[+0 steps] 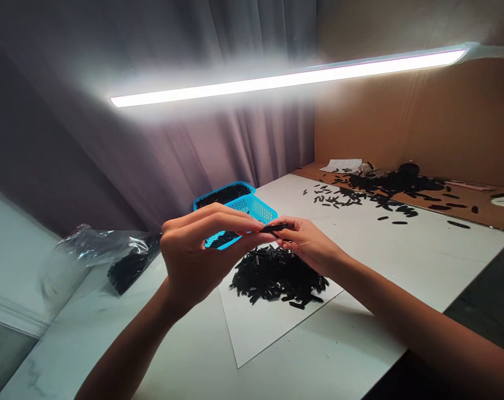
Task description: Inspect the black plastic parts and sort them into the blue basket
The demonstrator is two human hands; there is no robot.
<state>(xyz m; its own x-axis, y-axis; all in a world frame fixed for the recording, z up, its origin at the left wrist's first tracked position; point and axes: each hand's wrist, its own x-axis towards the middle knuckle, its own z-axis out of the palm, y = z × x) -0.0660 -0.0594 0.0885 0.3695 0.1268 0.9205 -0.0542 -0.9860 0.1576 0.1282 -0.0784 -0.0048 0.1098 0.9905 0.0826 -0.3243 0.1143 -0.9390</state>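
Strip (275, 227), black, lies w/ long axis left-right, clamped betw. closed fingertips of left hand (197, 253) & right hand (308, 241), one per end, just above pile (277, 275) on sheet (268, 328).

Dim room, glaring lamp bar (289, 78) overhead, haloed bloom, wide-angle edge distortion

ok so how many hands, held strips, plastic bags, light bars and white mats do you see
hands: 2
held strips: 1
plastic bags: 1
light bars: 1
white mats: 1
total: 6
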